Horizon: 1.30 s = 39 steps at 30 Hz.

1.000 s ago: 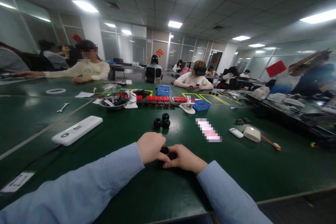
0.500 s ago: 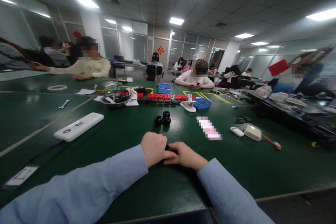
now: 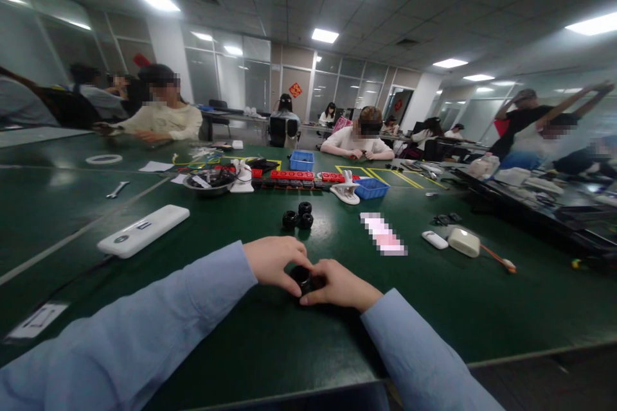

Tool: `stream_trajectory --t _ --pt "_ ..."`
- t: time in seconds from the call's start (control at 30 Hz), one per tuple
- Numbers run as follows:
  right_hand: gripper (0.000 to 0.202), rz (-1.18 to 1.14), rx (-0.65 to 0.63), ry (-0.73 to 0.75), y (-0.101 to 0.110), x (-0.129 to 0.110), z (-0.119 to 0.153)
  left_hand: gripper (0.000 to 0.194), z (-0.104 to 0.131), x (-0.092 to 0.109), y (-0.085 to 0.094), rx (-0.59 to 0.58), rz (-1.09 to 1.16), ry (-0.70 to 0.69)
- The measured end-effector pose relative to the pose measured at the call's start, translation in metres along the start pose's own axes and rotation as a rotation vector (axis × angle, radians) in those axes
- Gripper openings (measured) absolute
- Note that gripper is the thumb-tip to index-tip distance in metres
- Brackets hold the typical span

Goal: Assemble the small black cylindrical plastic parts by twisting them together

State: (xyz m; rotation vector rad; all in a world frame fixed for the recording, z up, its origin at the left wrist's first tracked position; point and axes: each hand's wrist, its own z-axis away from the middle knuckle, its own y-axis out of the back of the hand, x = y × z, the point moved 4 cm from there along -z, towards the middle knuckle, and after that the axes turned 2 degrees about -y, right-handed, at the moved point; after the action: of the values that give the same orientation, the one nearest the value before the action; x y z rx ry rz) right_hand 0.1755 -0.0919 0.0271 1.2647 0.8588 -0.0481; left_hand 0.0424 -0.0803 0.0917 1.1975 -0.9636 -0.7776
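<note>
A small black wheel [image 3: 303, 277], chunky like a toy tyre, is between my two hands just above or on the green table. My left hand [image 3: 272, 262] curls round its left and far side, the thumb at its near left edge. From the right, my right hand [image 3: 339, 284] grips it between thumb and bent fingers, which hide that part. Beyond the hands, three similar black wheels [image 3: 290, 219] stand clustered on the table.
A white power bank-like device [image 3: 144, 231] with a cable lies left, near a wrench [image 3: 117, 190]. Red blocks [image 3: 292, 176], a metal bowl [image 3: 209, 187] and blue bins [image 3: 372, 188] form a row ahead. Rightward are a blurred-out phone-shaped item [image 3: 383, 234] and a cream case [image 3: 464, 242].
My left hand has shifted left and loosened from a closed fist, its thumb and fingers now wider, so the wheel shows. My right hand stays almost where it was.
</note>
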Motion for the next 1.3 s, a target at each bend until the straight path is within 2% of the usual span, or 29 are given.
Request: stream_trajectory --t 0.23,0.43,0.73,1.1,1.3 --pt "0.032 0.035 -0.007 0.021 0.000 -0.004 0.001 0.044 -0.002 -0.004 -0.001 -0.070 0.039 -0.044" --pt "0.032 0.005 -0.022 0.048 -0.001 -0.003 0.000 0.037 -0.003 -0.001 0.000 -0.035 -0.013 0.044" --pt "0.031 -0.034 -0.013 0.038 0.000 -0.005 0.001 0.036 -0.002 -0.001 -0.001 0.020 -0.022 0.156" --pt "0.031 -0.107 -0.007 0.009 -0.005 0.001 -0.002 0.042 -0.001 0.004 -0.002 0.058 -0.078 0.322" --pt "0.030 -0.145 0.005 -0.028 -0.007 0.004 -0.004 0.052 -0.002 0.013 -0.002 0.108 -0.193 0.439"
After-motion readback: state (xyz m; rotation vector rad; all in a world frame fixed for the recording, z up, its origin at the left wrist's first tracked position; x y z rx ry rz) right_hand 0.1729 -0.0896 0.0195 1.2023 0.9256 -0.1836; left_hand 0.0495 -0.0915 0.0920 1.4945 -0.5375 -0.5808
